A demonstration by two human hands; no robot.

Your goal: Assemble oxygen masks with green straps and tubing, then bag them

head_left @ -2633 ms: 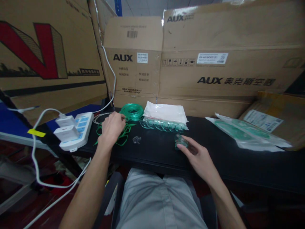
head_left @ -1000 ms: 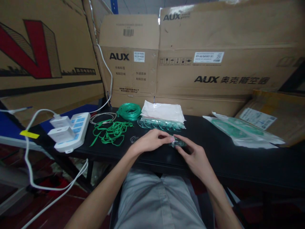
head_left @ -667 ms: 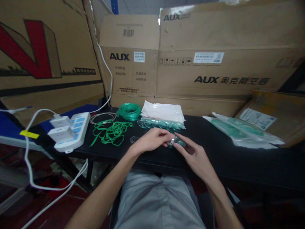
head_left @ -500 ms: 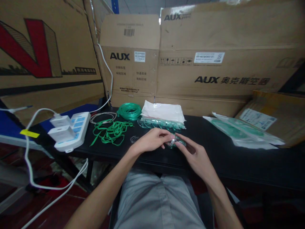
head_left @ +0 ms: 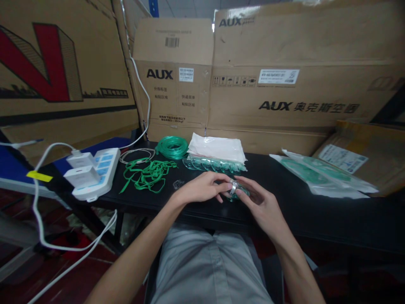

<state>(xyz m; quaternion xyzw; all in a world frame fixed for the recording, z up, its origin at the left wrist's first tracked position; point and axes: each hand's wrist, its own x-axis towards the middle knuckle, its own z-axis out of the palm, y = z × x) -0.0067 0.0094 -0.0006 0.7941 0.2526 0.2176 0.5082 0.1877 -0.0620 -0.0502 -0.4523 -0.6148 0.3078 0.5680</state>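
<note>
Between my hands, over the black table's front part, is a clear green plastic piece [head_left: 243,192] with a silvery metal strip [head_left: 233,187] on it. My left hand [head_left: 207,187] has its fingertips closed on the strip's left side. My right hand [head_left: 257,200] grips the green piece from the right, thumb in front and fingers behind. Just beyond my hands lies a row of clear green plastic masks [head_left: 215,164] below a stack of white packets [head_left: 217,147]. Fingers cover part of the held piece.
Green elastic straps [head_left: 147,174], a green tubing coil [head_left: 171,147] and a white power strip [head_left: 98,175] lie at the left. Bagged green items [head_left: 319,173] are at the right beside a cardboard box [head_left: 370,147]. Large cardboard sheets [head_left: 272,50] stand behind the table [head_left: 300,215].
Both hands have shifted slightly right with the green piece. The metal strip now shows more clearly between the fingertips.
</note>
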